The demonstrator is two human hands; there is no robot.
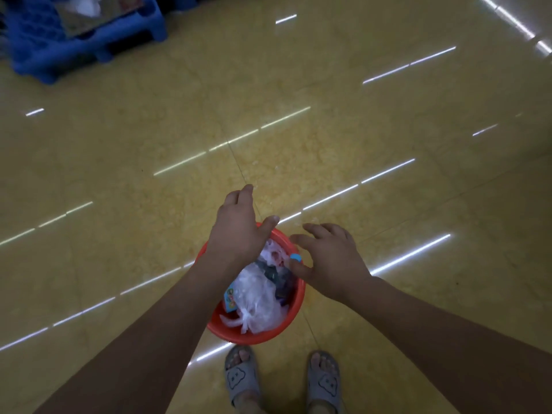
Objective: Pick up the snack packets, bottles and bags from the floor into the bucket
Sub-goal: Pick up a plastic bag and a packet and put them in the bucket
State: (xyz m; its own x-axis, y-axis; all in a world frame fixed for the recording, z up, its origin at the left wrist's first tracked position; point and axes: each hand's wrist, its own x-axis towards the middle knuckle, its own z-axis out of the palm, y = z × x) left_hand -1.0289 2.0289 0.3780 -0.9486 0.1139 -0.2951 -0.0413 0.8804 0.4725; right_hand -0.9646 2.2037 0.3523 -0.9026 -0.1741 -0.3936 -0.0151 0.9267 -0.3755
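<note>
Holding clear bags, packets: red bucket (294,319), hands empty above.

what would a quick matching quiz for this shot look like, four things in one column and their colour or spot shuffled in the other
Things:
1 bucket
2 stool
3 slippers
4 plastic bag

Colour or place:
a blue, top left of the view
b grey, at the bottom edge
c red
d whitish, inside the bucket

Pairs: 1-c, 2-a, 3-b, 4-d
</note>
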